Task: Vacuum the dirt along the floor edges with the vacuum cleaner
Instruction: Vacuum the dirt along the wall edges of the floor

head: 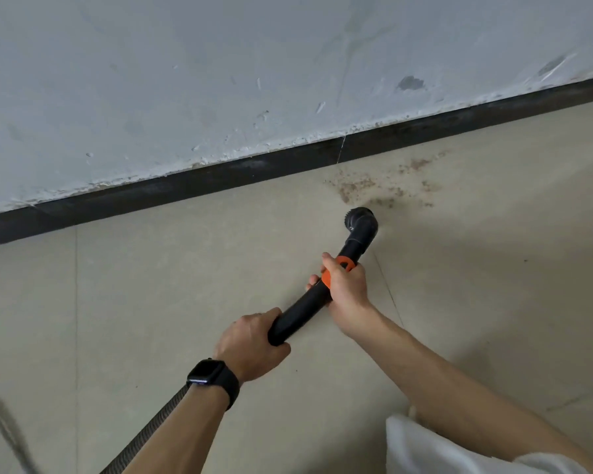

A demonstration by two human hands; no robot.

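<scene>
The black vacuum tube with orange collar (302, 302) is clasped fully by the left grip (250, 347) at its near end and the right grip (344, 285) at the collar, its round black nozzle (362, 222) held just near of the brown dirt (360, 186) beside the dark skirting (185, 189), over which it should next be advanced.

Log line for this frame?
left hand grips vacuum wand | right hand grips orange collar | brush nozzle at edge of dirt patch near baseboard
</scene>
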